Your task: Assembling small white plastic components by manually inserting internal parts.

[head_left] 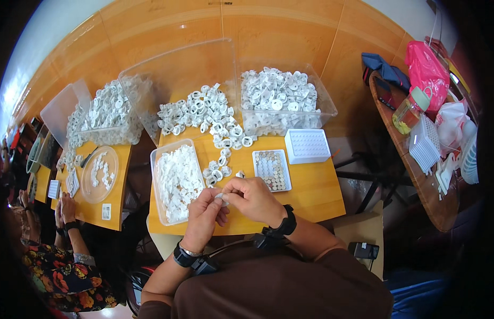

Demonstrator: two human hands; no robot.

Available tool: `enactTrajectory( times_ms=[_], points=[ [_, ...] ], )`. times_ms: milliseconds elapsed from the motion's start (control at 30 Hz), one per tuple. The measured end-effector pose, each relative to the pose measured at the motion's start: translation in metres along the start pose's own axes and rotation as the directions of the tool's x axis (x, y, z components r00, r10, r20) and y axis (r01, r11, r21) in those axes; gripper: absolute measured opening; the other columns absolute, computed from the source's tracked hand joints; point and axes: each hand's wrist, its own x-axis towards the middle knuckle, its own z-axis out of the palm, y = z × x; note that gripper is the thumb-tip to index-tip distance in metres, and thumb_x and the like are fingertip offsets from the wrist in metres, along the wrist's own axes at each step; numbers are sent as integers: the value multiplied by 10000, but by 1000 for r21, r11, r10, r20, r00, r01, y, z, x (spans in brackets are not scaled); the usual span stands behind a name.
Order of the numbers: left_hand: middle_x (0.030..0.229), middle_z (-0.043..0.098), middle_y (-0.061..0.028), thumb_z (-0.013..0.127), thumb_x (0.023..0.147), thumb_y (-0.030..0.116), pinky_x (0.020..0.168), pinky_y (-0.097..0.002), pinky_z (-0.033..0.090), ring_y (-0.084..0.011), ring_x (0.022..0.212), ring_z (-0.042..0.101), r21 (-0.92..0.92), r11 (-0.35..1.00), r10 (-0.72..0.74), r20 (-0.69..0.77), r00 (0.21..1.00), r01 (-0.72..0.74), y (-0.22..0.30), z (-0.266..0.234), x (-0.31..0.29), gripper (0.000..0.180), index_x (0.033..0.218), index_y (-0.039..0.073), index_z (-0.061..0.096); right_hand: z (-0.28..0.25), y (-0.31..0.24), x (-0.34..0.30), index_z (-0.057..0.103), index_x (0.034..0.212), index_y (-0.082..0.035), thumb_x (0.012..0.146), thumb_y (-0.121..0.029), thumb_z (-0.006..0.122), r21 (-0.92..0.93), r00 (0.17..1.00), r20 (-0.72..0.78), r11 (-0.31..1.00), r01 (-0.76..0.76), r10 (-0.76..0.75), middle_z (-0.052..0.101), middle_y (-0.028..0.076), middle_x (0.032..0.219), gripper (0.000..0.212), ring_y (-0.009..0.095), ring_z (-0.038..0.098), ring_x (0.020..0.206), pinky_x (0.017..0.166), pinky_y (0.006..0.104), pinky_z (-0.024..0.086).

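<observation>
My left hand [203,211] and my right hand [253,198] meet over the front of the wooden table [305,203]. Between their fingertips they pinch a small white plastic part [221,197], mostly covered by the fingers. Left of my hands is a clear tub [155,169] of small white plastic pieces. Beyond them, a loose pile of white round plastic housings [196,110] trails toward my fingers. Just past my right hand sits a white tray [285,155] partly filled with small round metallic discs.
A block of white trays [307,147] stands at the back right, before a clear bin [327,109] heaped with housings. On the left, another person's hands [66,209] work at a neighbouring table [116,212]. At right, a round table [417,181] holds a bottle [409,114] and bags.
</observation>
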Motion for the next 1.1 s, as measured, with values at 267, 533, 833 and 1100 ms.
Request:
enactTrajectory(
  times_ms=[267, 533, 833, 1100],
  points=[
    [707, 597, -44, 449, 964, 113, 480, -209, 443, -83, 546, 554, 57, 998, 24, 2, 1000, -24, 3, 0, 3, 143, 998, 21, 553, 0, -12, -4, 605, 804, -20, 843, -113, 606, -181, 978, -90, 968, 171, -190, 605, 154, 652, 101, 309, 612, 584, 539, 370, 463],
    [781, 616, -74, 397, 976, 256, 534, -201, 440, -107, 619, 574, 31, 997, 70, -33, 997, -69, 14, -20, -6, 357, 1229, 25, 496, -70, -28, 70, 659, 911, -22, 874, -156, 555, -395, 918, -302, 910, 124, -256, 622, 177, 688, 173, 319, 614, 599, 569, 381, 477],
    [769, 618, -80, 432, 934, 238, 557, -223, 444, -123, 613, 576, -12, 1000, 26, -142, 990, -28, 10, -51, -19, 306, 1149, 46, 536, -78, -16, 102, 693, 949, -60, 854, -181, 586, -544, 953, -196, 834, 91, -232, 666, 158, 765, 188, 316, 646, 690, 642, 381, 501],
    [766, 616, -80, 434, 918, 192, 559, -225, 451, -127, 613, 577, -67, 998, 5, -115, 993, -12, 8, -57, -21, 285, 1136, 43, 542, -13, 63, 118, 713, 825, -78, 738, -172, 632, -748, 987, 150, 660, 75, 59, 679, 132, 793, 151, 317, 649, 770, 706, 421, 511]
  ],
)
